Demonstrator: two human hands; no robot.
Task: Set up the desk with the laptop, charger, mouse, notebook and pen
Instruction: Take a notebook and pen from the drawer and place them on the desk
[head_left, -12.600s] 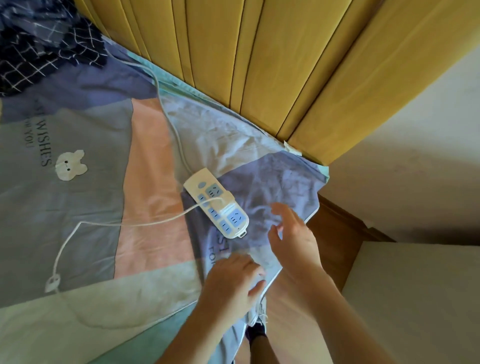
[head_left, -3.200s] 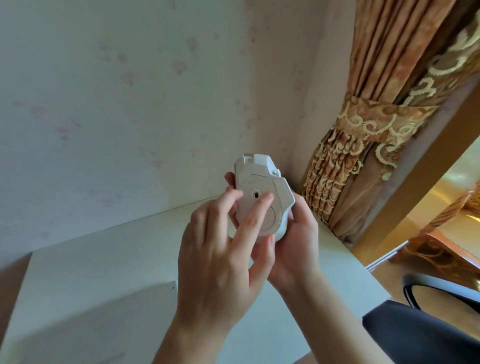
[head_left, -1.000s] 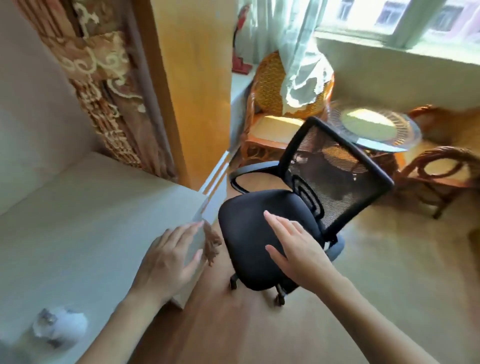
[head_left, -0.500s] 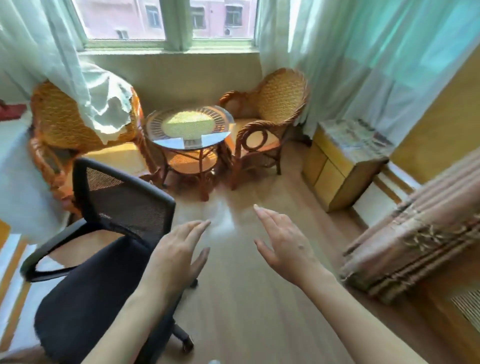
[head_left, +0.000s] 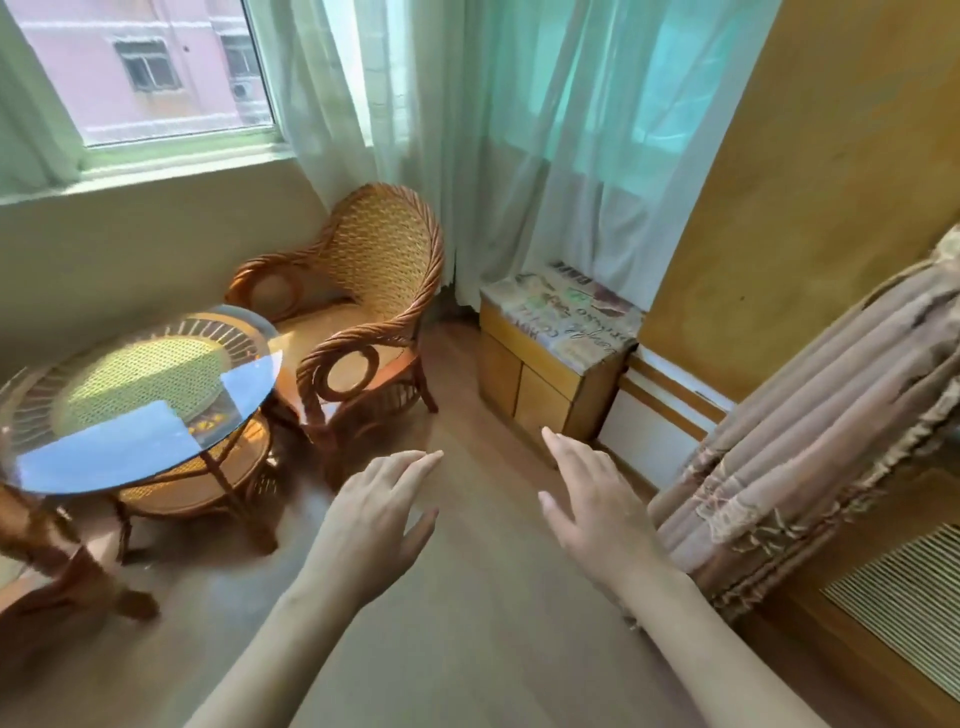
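None of the desk items (laptop, charger, mouse, notebook, pen) shows in the head view, and the desk itself is out of sight. My left hand (head_left: 376, 519) is held out over the wooden floor, palm down, fingers apart, holding nothing. My right hand (head_left: 597, 506) hovers beside it, also empty with spread fingers.
A round glass-topped wicker table (head_left: 140, 400) stands at the left. A wicker armchair (head_left: 363, 312) sits behind it. A low wooden cabinet (head_left: 556, 353) is by the sheer curtains (head_left: 519, 130). A gathered brown curtain (head_left: 810, 415) hangs at the right. Wooden floor (head_left: 467, 623) lies ahead.
The view has swung further right, away from the desk and the white mouse left on it. The black office chair has left the frame. Both hands stay empty.
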